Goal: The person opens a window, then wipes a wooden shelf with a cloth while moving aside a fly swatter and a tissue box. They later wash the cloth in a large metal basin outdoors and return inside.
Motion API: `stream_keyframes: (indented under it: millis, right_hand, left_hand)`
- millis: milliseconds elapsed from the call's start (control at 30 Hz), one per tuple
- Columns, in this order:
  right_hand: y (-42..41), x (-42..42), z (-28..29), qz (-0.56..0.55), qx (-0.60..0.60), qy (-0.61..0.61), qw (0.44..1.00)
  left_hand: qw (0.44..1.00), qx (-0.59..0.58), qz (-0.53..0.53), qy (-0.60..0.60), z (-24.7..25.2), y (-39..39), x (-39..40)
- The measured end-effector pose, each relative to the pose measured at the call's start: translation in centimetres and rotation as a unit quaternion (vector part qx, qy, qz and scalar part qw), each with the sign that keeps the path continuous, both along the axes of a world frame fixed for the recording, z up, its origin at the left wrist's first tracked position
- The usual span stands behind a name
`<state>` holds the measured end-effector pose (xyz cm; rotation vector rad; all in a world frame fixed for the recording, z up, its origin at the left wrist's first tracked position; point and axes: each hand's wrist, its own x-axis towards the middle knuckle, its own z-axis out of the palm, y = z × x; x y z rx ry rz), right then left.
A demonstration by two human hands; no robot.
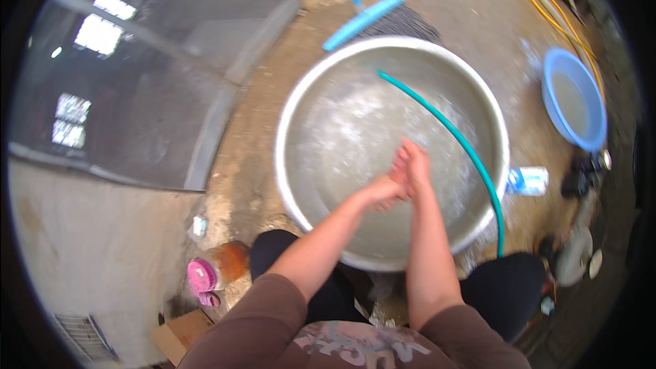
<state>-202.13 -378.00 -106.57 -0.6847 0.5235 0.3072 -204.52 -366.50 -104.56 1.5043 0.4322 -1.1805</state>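
A large round metal basin (312, 128) of rippling water sits in front of my bent knees. Over the water my left hand (382, 192) and my right hand (416, 163) meet, palm side against palm side. The fingers of the left curl in against the right. Whether anything lies between them is hidden. A green hose (464, 138) enters over the basin's right rim, and its end reaches the water towards the far side.
Behind the basin lies a blue broom (364, 20) with dark bristles. A blue plastic basin (551, 107) of cloudy water stands right, beyond a blue-and-white packet (528, 181). On the left are a pink-lidded jar (230, 264), a cardboard box (182, 333) and a raised dark surface (169, 87).
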Motion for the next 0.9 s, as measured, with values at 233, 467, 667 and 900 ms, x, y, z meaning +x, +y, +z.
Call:
stream_keyframes:
  millis: [233, 467, 667, 900]
  right_hand:
    - [-2.1, 0.3, 0.4, 0.197, 0.148, -0.079, 0.966]
    - [0.9, -1.1, 3.1, 0.085, 0.059, -0.109, 0.989]
    - [0.1, 0.4, -1.9, 0.056, 0.013, -0.09, 0.994]
    - [-2.6, 0.5, -11.0, -0.24, -0.042, 0.094, 0.965]
  left_hand:
    - [0.946, -0.256, -0.053, 0.193, -1.5, 0.9, -0.3]
    - [0.946, -0.23, -0.085, 0.212, -1.9, 2.7, 1.1]
    - [0.978, -0.175, -0.017, 0.109, -2.0, 2.1, 0.9]
    - [0.715, 0.21, -0.115, -0.657, 0.6, -2.1, -1.7]
